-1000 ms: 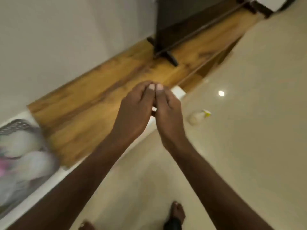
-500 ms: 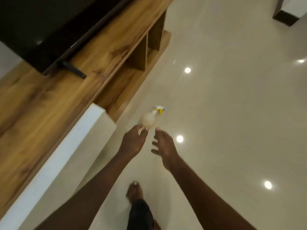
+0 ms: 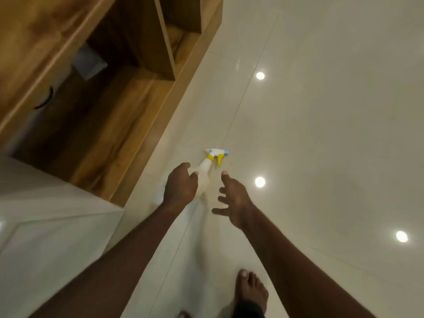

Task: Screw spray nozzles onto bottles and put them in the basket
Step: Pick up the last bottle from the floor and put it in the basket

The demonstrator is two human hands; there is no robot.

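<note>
1. A spray bottle (image 3: 203, 177) lies on its side on the pale glossy floor (image 3: 321, 134), just off the open front of a low wooden shelf unit (image 3: 128, 125), its white and yellow spray nozzle (image 3: 215, 154) already fitted and pointing away from the person.

2. The left hand (image 3: 180, 187) is on the bottle's near side, fingers curled over the translucent body; whether they have fully closed around it cannot be told, as the hand hides the contact.

3. The right hand (image 3: 232, 199) hovers just right of the bottle, apart from it, fingers spread and loosely bent, holding nothing.

4. A bare foot (image 3: 251, 292) stands on the floor well behind the bottle, towards the camera; ceiling lights reflect as bright spots to the bottle's right.

5. Step in hand, judged from the scene: picking up an assembled bottle off the floor. The nozzle looks seated, so what remains for this one is likely the trip to the basket, which is out of view.

6. The next move calls for a firm wrap on the smooth, rounded body before lifting, since it could roll away on the slick floor.

7. No brand, label or writing can be read on the bottle or anywhere else.
</note>
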